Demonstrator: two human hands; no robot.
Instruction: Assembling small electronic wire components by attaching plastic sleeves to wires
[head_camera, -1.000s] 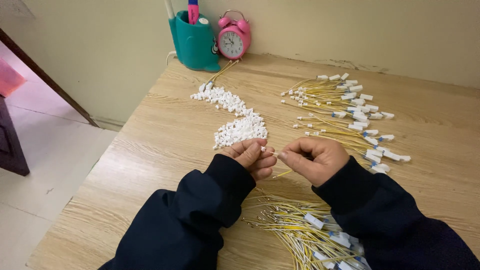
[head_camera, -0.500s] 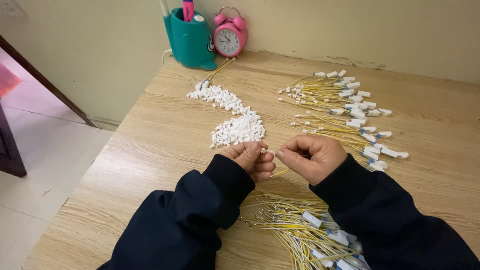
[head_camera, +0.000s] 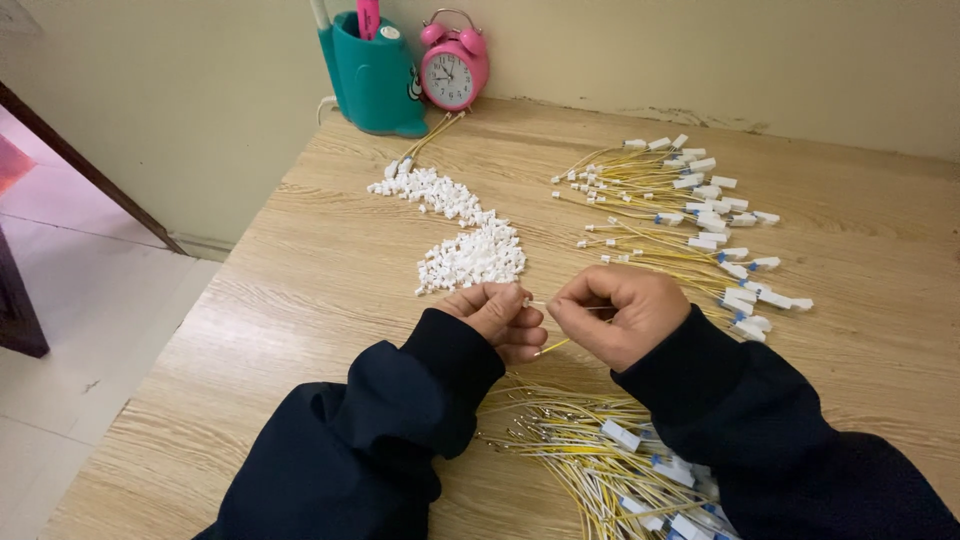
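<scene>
My left hand (head_camera: 498, 318) and my right hand (head_camera: 620, 312) are close together above the wooden table (head_camera: 320, 290), both in dark sleeves. Between their fingertips runs a thin yellow wire (head_camera: 553, 346); the left fingers pinch a tiny white connector (head_camera: 527, 301) at its end and the right fingers pinch the wire. A pile of small white connectors (head_camera: 470, 255) lies just beyond the left hand. A bundle of yellow wires with white and blue tags (head_camera: 610, 465) lies under my forearms.
Another spread of yellow wires with white plugs (head_camera: 690, 215) lies to the far right. A teal pen holder (head_camera: 378, 75) and a pink alarm clock (head_camera: 452, 70) stand against the wall. The table's left edge drops to a tiled floor (head_camera: 80, 310).
The two hands have stayed together on the wire, with only slight finger movement. The view has shifted a little.
</scene>
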